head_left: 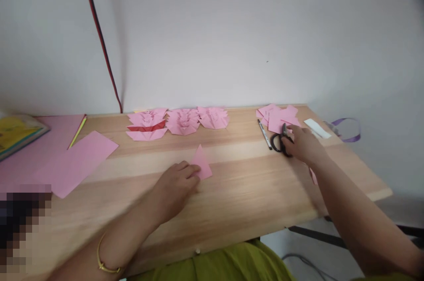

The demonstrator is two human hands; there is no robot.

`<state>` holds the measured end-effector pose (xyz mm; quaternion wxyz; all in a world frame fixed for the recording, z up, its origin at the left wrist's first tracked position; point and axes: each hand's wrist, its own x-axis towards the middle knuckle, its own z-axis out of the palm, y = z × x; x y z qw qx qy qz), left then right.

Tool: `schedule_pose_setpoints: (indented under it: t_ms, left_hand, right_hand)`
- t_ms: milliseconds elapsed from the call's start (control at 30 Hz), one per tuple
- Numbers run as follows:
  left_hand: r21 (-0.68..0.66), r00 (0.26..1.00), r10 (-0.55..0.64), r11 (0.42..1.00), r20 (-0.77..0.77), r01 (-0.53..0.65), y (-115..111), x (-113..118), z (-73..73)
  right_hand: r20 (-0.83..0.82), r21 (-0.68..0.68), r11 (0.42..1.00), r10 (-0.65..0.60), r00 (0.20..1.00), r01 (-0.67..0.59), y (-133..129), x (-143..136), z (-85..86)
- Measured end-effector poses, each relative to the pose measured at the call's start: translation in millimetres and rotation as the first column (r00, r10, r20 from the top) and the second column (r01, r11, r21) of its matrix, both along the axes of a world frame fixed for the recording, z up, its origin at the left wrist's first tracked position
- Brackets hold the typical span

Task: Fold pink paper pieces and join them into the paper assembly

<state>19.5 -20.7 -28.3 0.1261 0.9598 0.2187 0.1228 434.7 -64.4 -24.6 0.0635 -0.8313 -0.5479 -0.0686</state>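
In the head view, your left hand holds the pink paper triangle by its lower left, at the wooden table's middle; your right hand touches black-handled scissors, its grip unclear.

Moderate, diffuse illumination from a source outside the field spreads over the pale wall. A faint shadow parallels the red-and-black cable at 10 o'clock; a darker one slants from the right hand toward 4 o'clock. Dark vignetting at 2 o'clock; coarse pixelation at 8 o'clock; fine detail soft.
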Motion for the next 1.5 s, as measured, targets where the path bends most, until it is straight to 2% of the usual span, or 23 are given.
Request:
schedule_pose_setpoints:
  t_ms: [167,300,400,533,633,667,733,800,833,867,933,1000,1033,1067,1200,1267,1333,1367,1433,1500]
  left_hand:
    - [0.027,0.999,0.028,0.999,0.035,-0.028,0,3,1.6]
    - [0.056,0.997,0.029,0.998,0.073,-0.033,1,3,5.3]
    - [0.090,0.990,0.040,0.995,0.133,-0.053,3,2,7.8]
    - [0.089,0.971,0.054,0.993,0.235,-0.077,3,1,8.6]
    - [-0.005,0.948,0.065,0.998,0.313,-0.067,-2,3,11.5]
    - [-0.065,0.940,0.070,0.997,0.333,-0.052,-5,5,14.3]
    - [-0.242,0.938,0.083,0.970,0.337,0.001,-13,9,22.7]
    - [-0.442,0.953,0.105,0.897,0.285,0.033,-21,16,33.5]
    - [-0.550,0.958,0.142,0.835,0.249,0.019,-25,20,38.6]
    - [-0.654,0.956,0.179,0.756,0.232,0.017,-29,24,42.9]
    - [-0.825,0.939,0.245,0.562,0.243,0.067,-35,31,47.8]
    - [-0.920,0.917,0.311,0.370,0.251,0.127,-39,36,47.4]
    - [-0.946,0.909,0.343,0.294,0.238,0.137,-40,38,45.9]
    - [-0.955,0.896,0.369,0.252,0.246,0.158,-41,39,43.9]
    - [-0.955,0.872,0.420,0.255,0.250,0.151,-44,34,37.7]
    - [-0.969,0.855,0.473,0.218,0.212,0.120,-45,29,37.0]
    - [-0.988,0.852,0.500,0.109,0.153,0.113,-45,28,38.0]
    - [-0.992,0.855,0.503,0.053,0.129,0.118,-46,28,39.3]
    - [-0.979,0.836,0.537,-0.080,0.116,0.188,-48,33,43.3]
    - [-0.925,0.770,0.626,-0.209,0.123,0.318,-51,40,48.2]
  right_hand:
    - [-0.088,-0.114,0.990,-0.097,0.991,0.087,2,0,-4.1]
    - [-0.231,-0.197,0.955,-0.263,0.937,0.220,6,-1,0.0]
    - [-0.287,-0.139,0.961,-0.270,0.919,0.238,3,0,2.4]
    - [-0.361,0.070,0.972,-0.185,0.914,0.224,-12,-11,9.9]
    - [-0.457,0.269,0.955,0.013,0.889,0.125,-27,-41,22.3]
    - [-0.525,0.316,0.947,0.120,0.843,0.062,-31,-55,27.3]
    - [-0.642,0.379,0.923,0.317,0.698,-0.071,-36,-88,36.9]
    - [-0.638,0.442,0.879,0.447,0.627,-0.178,-38,-122,44.2]
    - [-0.608,0.477,0.849,0.504,0.613,-0.226,-37,-138,46.4]
    - [-0.580,0.507,0.818,0.558,0.594,-0.273,-36,-153,47.5]
    - [-0.573,0.528,0.778,0.622,0.533,-0.340,-32,-176,46.5]
    - [-0.559,0.548,0.745,0.664,0.497,-0.380,-28,-190,43.1]
    - [-0.537,0.558,0.726,0.685,0.492,-0.402,-27,-194,41.2]
    - [-0.515,0.567,0.707,0.705,0.488,-0.423,-26,-196,39.6]
    - [-0.440,0.541,0.645,0.764,0.472,-0.540,-28,-188,39.1]
    - [-0.430,0.492,0.621,0.783,0.450,-0.610,-32,-179,41.8]
    - [-0.390,0.415,0.576,0.812,0.434,-0.704,-36,-171,44.7]
    - [-0.330,0.370,0.556,0.827,0.455,-0.744,-38,-168,45.7]
    - [-0.155,0.322,0.577,0.814,0.560,-0.750,-39,-167,46.4]
    - [0.001,0.349,0.636,0.734,0.679,-0.688,-39,-170,45.3]
